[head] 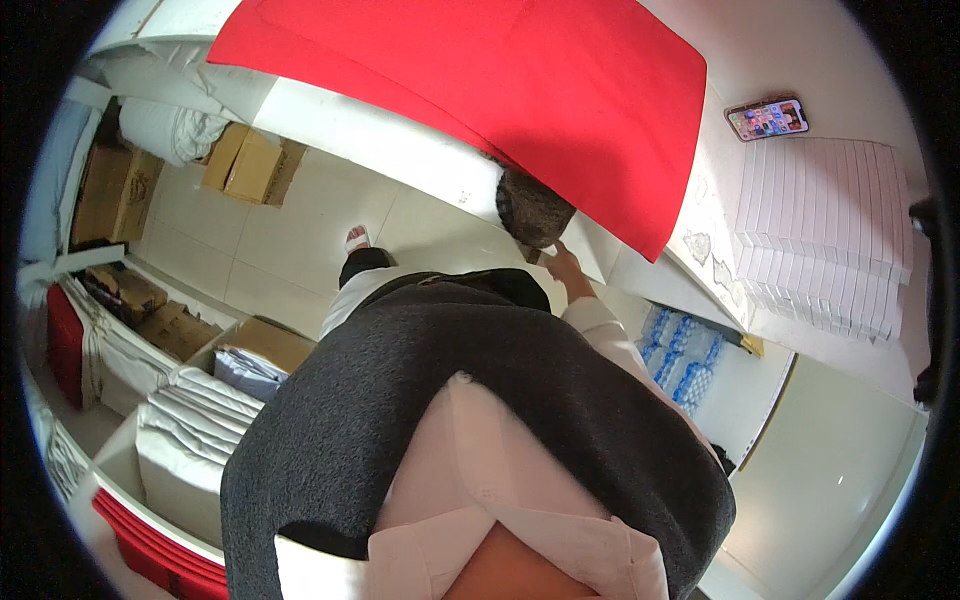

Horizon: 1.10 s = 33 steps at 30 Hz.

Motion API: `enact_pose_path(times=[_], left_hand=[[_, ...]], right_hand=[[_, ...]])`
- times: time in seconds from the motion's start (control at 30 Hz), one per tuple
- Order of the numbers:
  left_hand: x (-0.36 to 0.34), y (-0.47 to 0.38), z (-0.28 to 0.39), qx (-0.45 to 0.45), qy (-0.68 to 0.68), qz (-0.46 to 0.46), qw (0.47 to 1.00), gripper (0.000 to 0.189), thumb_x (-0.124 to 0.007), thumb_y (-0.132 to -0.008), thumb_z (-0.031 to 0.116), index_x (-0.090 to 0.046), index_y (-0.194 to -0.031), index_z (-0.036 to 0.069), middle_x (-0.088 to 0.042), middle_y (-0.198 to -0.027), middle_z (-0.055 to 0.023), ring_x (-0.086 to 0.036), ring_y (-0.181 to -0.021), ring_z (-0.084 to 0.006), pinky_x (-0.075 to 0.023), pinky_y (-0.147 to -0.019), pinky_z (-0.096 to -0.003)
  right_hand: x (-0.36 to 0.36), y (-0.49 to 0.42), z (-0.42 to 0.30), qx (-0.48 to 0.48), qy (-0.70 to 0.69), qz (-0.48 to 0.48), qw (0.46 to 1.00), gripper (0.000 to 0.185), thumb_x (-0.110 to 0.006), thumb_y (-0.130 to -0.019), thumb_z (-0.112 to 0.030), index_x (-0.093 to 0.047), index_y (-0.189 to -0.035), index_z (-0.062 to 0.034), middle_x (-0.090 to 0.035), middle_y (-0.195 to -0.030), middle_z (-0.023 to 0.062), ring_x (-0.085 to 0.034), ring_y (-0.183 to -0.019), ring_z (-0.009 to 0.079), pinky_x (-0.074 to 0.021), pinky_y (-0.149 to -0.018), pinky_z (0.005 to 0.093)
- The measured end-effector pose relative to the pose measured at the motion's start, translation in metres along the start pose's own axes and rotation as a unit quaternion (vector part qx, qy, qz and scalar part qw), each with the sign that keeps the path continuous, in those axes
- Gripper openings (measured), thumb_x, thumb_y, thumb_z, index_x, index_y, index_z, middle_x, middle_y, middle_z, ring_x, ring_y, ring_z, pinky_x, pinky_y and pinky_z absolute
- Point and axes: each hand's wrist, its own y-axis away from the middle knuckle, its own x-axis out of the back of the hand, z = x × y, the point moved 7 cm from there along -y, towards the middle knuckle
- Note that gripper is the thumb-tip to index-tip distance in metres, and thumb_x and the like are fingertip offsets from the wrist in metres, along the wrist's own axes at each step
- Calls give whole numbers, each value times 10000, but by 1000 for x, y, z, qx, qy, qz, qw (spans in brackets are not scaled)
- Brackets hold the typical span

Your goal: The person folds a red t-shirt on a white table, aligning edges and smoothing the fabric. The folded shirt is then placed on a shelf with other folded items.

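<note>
My right hand (566,271) reaches down beside the table, its fingertips at the lower edge of a dark brown, rough-textured seat (536,210), seemingly of a stool with a wooden leg below. Whether the fingers grip it is not clear. My left hand is out of view. A large red cloth (480,75) lies flat over the white table (390,150) in front of me and hangs over its near edge, with a fold line running across it. Part of the brown seat is hidden under the table edge and cloth.
A lit smartphone (766,118) lies right of the cloth, near stacked white boxes (825,202). Packed plastic bottles with blue caps (679,352) sit below at right. Cardboard boxes (251,165) stand on the floor at left. Shelves at lower left hold folded white cloths (199,427) and red cloths (161,551).
</note>
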Motion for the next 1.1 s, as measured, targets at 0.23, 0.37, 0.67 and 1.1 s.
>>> enact_pose_path(times=[0.23,0.37,0.67,1.1], left_hand=[[-6,40,4,-43,73,68,994,174,-572,-795,205,-650,-823,51,-664,-834,-111,-637,-811,-323,-487,-684,-423],[-7,46,-2,-5,425,109,899,142,-560,-832,188,-637,-821,69,-647,-778,-41,-633,-745,-252,-477,-633,-413],[-117,63,2,25,86,52,995,190,-557,-844,213,-640,-893,49,-656,-842,-71,-635,-803,-252,-488,-678,-404],[-40,27,94,-29,-35,58,997,304,-560,-843,256,-647,-998,9,-681,-965,-154,-642,-935,-288,-509,-773,-396]], right_hand=[[31,-26,-53,-16,128,46,991,797,-523,-826,-249,-94,-1497,-225,-558,-1261,206,-553,-1162,340,-448,-948,436],[39,-24,-67,-3,136,50,989,775,-512,-826,-229,-118,-1492,-173,-551,-1270,208,-550,-1165,338,-442,-958,426],[45,-22,-66,34,115,63,991,799,-542,-796,-207,-137,-1482,-133,-556,-1258,217,-551,-1161,344,-442,-958,427],[42,0,-34,80,-80,145,983,733,-590,-777,-174,-244,-1423,-198,-617,-1100,256,-593,-1023,420,-450,-895,445]])
